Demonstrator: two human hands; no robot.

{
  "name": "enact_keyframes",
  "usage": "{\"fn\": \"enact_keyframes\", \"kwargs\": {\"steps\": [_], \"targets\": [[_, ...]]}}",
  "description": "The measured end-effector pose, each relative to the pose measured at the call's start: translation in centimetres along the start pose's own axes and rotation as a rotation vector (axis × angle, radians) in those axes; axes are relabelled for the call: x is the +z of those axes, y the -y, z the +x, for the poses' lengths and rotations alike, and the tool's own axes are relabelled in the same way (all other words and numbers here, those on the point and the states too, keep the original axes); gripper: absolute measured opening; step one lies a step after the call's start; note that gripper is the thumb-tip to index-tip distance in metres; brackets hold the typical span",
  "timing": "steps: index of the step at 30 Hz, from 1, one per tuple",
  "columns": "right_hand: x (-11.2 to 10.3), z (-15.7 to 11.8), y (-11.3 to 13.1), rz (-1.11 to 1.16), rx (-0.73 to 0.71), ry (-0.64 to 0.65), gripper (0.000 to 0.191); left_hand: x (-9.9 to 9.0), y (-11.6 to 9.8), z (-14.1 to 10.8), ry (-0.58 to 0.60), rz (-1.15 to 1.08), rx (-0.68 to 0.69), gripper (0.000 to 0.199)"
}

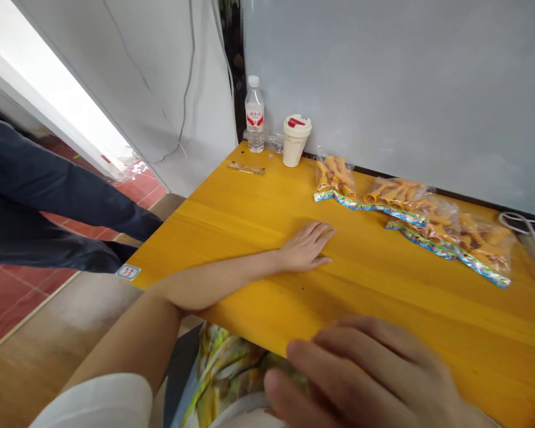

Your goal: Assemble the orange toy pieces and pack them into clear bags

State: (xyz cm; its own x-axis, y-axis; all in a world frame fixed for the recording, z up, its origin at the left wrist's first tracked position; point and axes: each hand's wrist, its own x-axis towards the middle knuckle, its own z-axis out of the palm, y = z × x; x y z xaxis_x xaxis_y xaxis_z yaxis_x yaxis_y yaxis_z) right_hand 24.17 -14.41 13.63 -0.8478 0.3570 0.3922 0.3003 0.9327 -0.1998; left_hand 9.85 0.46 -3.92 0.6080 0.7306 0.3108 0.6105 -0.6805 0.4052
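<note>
Closest to me, the right hand (377, 374) hangs blurred over the near edge, fingers loosely parted, nothing seen in them. Beyond it, the left hand (304, 246) rests palm down on the yellow table (205, 223), fingers spread, gripping nothing. A stretch of wood beside it leaves room to move before the bags of orange pieces (395, 193), which lie toward the right, apart from both hands. I'd judge handling hasn't started; every bag is left untouched. Farther back stand a cup (295, 142) and bottle (255, 122); the whiteboard (405, 89) bounds the far edge.
</note>
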Motion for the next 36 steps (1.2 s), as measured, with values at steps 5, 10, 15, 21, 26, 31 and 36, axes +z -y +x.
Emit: {"fn": "enact_keyframes", "kwargs": {"steps": [5,10,15,21,26,31,36], "targets": [[3.4,-2.8,-6.1,-0.215,0.079,-0.013,0.028,-0.1,-0.2,-0.5,-0.039,-0.012,0.032,0.068],[4.5,-14.9,-15.1,-0.265,0.634,0.026,0.033,0.3,0.1,-0.5,-0.076,-0.021,0.060,0.065],[2.1,-24.9,-21.5,-0.494,1.192,-0.201,0.040,1.0,0.4,-0.3,-0.104,0.014,0.103,0.065],[-0.3,-27.4,-26.4,-0.618,1.356,-0.229,0.063,1.1,0.4,-0.3,-0.113,0.045,0.113,0.067],[-2.0,-27.3,-27.8,-0.667,1.395,-0.001,0.061,1.0,0.5,-0.3,-0.100,0.063,0.110,0.066],[-3.2,-27.8,-27.7,-0.642,1.537,0.096,0.054,0.9,0.6,-0.5,-0.082,0.091,0.098,0.066],[-3.5,-28.7,-24.3,-0.680,1.529,0.115,0.053,0.8,0.5,-0.5,-0.086,0.094,0.094,0.066]]}}
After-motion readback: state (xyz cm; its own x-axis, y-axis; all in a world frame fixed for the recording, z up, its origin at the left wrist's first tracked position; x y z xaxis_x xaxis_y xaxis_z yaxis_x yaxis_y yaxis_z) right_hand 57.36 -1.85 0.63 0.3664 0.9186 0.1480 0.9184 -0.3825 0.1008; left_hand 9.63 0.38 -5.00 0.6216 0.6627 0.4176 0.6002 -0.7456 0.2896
